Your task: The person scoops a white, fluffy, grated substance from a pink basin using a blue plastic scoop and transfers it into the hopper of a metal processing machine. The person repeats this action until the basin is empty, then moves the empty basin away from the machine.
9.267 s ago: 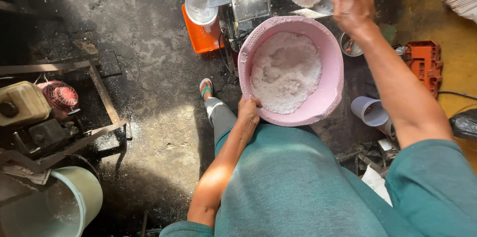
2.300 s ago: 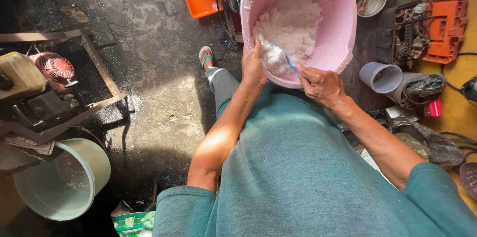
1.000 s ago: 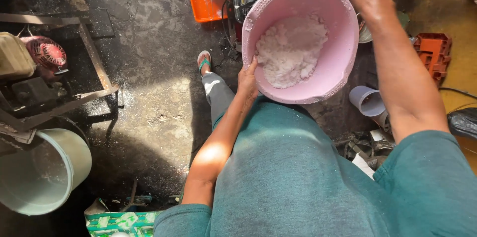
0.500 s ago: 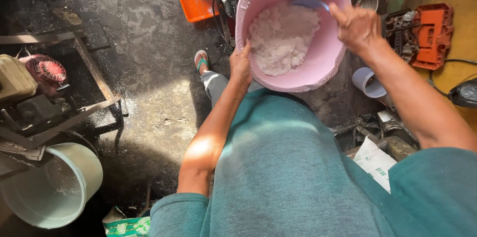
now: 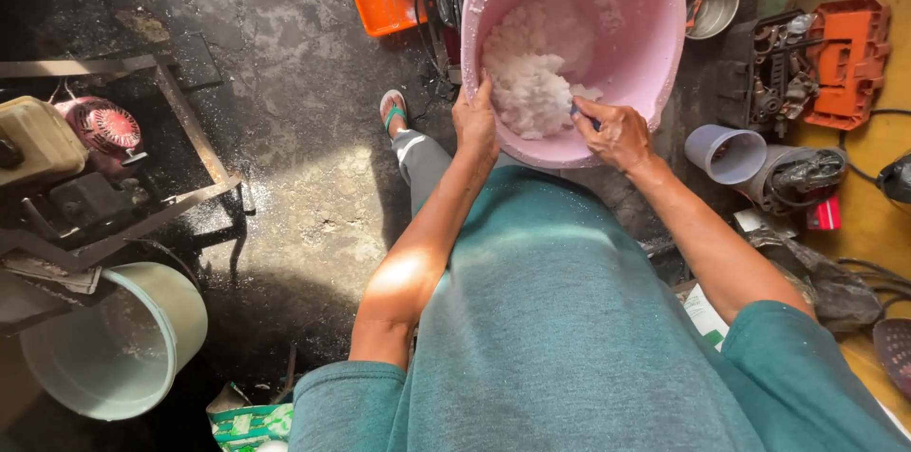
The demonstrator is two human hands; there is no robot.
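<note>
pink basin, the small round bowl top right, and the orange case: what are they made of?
Pink basin: looks like moulded plastic, with a matte, uniform colour and a rolled rim, dusted with white residue.
Small bowl: probably metal, grey with a shiny rim and reflections inside.
Orange case: likely hard plastic, a saturated colour with moulded ribs and recesses.

Teal short-sleeved shirt (image 5: 569, 338), grey trousers (image 5: 422, 153)
</note>
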